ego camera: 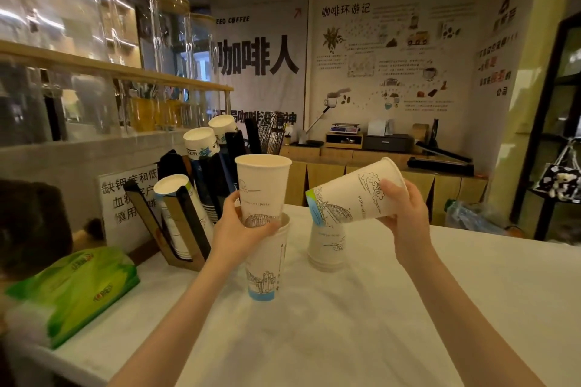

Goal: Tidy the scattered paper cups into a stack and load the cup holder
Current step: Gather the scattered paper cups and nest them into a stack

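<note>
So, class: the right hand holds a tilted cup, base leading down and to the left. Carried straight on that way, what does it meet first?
Probably the upside-down cups on the table: the base of the tilted cup in the right hand hangs just above them, though depth is unclear.

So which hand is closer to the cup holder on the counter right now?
Left. The left hand, gripping two nested cups, is just right of the cup holder. The right hand holds a tilted cup farther right, beyond the upside-down cups.

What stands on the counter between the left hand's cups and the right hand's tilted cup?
In the head view, an upside-down paper cup stack stands on the white counter between them, below the tilted cup.
</note>
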{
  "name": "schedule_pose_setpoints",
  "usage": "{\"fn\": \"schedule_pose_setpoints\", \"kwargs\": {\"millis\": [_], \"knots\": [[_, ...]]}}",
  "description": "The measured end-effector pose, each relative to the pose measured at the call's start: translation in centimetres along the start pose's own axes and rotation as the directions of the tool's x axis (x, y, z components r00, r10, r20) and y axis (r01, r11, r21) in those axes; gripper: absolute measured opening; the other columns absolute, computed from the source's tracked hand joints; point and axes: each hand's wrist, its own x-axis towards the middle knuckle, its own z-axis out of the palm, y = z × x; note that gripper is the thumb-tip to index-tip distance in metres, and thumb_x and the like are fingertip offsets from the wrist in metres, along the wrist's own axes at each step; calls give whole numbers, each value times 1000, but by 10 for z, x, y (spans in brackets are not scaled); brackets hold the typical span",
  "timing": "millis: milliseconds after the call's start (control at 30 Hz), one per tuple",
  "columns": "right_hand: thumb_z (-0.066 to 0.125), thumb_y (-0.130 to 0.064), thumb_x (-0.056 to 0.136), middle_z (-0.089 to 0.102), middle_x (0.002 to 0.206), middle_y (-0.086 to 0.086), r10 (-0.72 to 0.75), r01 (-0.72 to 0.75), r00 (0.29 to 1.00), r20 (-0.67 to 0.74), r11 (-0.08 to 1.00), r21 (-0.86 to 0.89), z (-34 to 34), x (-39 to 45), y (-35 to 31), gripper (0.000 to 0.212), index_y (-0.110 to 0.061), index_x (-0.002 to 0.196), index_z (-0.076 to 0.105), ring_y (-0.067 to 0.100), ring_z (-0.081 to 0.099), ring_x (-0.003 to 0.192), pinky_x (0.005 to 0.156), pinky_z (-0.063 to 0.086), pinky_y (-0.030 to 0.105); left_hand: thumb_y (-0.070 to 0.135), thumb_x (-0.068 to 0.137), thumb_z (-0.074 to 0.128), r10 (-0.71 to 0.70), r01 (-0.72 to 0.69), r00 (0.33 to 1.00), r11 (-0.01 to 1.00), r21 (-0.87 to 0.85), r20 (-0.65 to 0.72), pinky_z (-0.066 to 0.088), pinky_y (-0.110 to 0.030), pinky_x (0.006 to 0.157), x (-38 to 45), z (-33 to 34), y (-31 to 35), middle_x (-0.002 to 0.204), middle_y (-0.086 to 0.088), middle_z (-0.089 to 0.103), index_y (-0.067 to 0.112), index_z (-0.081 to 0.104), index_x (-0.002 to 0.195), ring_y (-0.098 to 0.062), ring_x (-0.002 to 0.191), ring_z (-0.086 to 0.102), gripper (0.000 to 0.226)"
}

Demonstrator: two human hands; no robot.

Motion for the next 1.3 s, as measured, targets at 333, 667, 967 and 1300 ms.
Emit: {"fn": "schedule_pose_setpoints", "kwargs": {"millis": [333,667,967,1300], "knots": [[66,-27,81,50,121,0,-278,281,960,46,953,-115,74,3,-23,61,-20,133,34,7,56,99,62,54,10,44,59,76,10,-11,1000,997,-77,-16,45,-49,100,-11,2,-16,142,-3,44,30,19,141,-23,125,46,101],[72,-52,65,45,141,1,169,394,773,611,628,-672,127,8,25,95,-25,143,25,21,43,126,100,43,37,47,60,76,50,-53,998,996,-69,-40,47,-44,98,-9,4,-26,135,2,51,30,26,138,-15,117,50,94],[74,-52,64,40,145,-4,172,354,785,595,664,-659,115,-4,51,92,-26,141,31,14,37,130,104,38,35,26,58,83,-4,3,998,1000,22,69,44,-42,102,-18,29,-64,130,7,42,38,13,136,-18,124,42,105],[75,-50,64,50,126,-7,43,263,895,444,752,-604,97,-11,69,74,-28,127,45,11,45,114,94,50,39,40,56,81,-40,-26,962,971,236,269,37,-39,108,-14,20,-91,143,8,36,38,8,140,-14,131,35,111]]}}
